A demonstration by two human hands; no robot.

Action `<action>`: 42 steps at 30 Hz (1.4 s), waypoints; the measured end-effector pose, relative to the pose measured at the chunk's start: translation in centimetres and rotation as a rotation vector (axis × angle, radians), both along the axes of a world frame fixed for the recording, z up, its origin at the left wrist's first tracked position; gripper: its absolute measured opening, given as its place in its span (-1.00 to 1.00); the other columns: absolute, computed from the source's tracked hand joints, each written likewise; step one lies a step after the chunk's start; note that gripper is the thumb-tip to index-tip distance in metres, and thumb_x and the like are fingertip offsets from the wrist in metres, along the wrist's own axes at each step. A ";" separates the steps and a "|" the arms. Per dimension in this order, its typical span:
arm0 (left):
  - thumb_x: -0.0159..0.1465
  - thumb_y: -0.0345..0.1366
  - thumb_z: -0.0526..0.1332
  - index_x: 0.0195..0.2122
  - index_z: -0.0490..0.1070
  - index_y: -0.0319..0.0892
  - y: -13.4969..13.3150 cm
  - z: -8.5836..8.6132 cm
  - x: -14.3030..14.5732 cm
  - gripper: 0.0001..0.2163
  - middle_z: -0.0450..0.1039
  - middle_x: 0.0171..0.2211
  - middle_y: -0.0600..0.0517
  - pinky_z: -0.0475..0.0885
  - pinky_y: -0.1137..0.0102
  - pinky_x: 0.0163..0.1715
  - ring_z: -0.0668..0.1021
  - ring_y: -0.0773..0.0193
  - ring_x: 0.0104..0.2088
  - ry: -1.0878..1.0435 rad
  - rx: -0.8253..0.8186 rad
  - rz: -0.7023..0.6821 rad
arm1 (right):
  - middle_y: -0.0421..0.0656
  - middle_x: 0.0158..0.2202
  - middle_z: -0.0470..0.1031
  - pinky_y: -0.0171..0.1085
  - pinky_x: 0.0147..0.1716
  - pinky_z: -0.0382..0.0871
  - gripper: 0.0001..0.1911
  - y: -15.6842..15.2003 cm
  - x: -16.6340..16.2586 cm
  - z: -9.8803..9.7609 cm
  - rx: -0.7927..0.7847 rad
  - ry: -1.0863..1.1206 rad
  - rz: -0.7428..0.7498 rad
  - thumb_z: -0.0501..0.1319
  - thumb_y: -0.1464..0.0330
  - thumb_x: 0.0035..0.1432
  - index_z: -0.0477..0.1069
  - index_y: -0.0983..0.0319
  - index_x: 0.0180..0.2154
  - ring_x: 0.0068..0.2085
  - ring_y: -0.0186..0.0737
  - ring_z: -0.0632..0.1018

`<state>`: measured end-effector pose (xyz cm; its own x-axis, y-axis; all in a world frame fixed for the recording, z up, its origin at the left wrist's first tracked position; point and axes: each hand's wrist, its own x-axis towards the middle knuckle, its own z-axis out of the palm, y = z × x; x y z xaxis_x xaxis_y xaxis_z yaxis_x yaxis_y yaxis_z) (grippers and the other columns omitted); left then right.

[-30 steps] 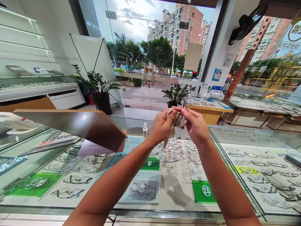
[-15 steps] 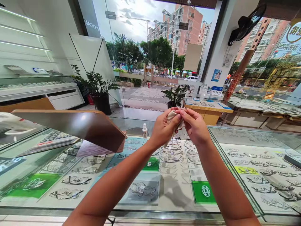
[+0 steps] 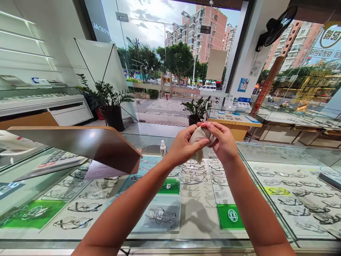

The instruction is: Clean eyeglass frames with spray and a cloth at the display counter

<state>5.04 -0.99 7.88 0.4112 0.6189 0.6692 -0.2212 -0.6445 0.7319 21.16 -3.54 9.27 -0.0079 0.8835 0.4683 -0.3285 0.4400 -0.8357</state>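
Note:
A cream cleaning cloth with a zigzag edge is bunched between my two hands, above the glass counter. My left hand is closed around the cloth, its thumb pressed flat across the front. On the other side, my right hand pinches the upper right part of the cloth between thumb and fingers. Whatever the folds may cover is hidden; a thin curved line just above the fingers is too fine to make out. Behind my left wrist, a small white bottle stands upright on the counter.
Under the counter's glass lie rows of eyeglasses and green cards. A tilted brown-edged mirror or panel stands at the left. A dark phone-like object lies at the right. Potted plants stand beyond.
The cloth is spread wider over the front between my hands, and my left thumb has shifted across it. My right fingers have closed in on its top. The view has moved slightly.

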 end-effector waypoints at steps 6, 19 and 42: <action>0.41 0.05 0.33 -0.09 0.63 -0.20 -0.4 0.0 0.5 -0.63 0.58 -0.25 -0.02 0.50 0.41 -0.34 0.55 0.28 -0.32 -0.107 0.003 0.113 | -0.11 -0.14 0.74 -0.29 -0.54 0.41 -0.68 -0.2 -0.8 0.0 0.005 -0.038 0.095 0.53 0.04 0.12 0.75 0.10 -0.20 -0.40 -0.28 0.54; 0.31 0.01 0.45 0.10 0.53 -0.17 0.0 0.1 -0.4 -0.53 0.55 -0.30 0.02 0.50 0.42 -0.40 0.54 0.30 -0.39 0.007 -0.086 -0.056 | -0.12 -0.04 0.75 -0.30 -0.63 0.33 -0.70 -0.6 -0.5 0.4 -0.006 -0.016 0.053 0.53 0.05 0.10 0.75 0.10 -0.25 -0.46 -0.31 0.51; 0.36 0.21 0.32 -0.14 0.58 -0.20 0.6 0.0 0.4 -0.51 0.46 -0.43 0.08 0.38 0.42 -0.40 0.42 0.35 -0.44 -0.069 -0.131 0.011 | -0.13 -0.14 0.76 -0.14 0.01 0.59 -0.71 0.3 -0.6 -0.1 0.013 -0.043 0.034 0.57 0.06 0.07 0.76 0.07 -0.23 -0.08 -0.13 0.68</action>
<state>5.41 -0.38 7.90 0.3596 0.7070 0.6090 -0.2678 -0.5469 0.7932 20.53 -3.22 9.22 -0.0586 0.8763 0.4782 -0.3073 0.4399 -0.8438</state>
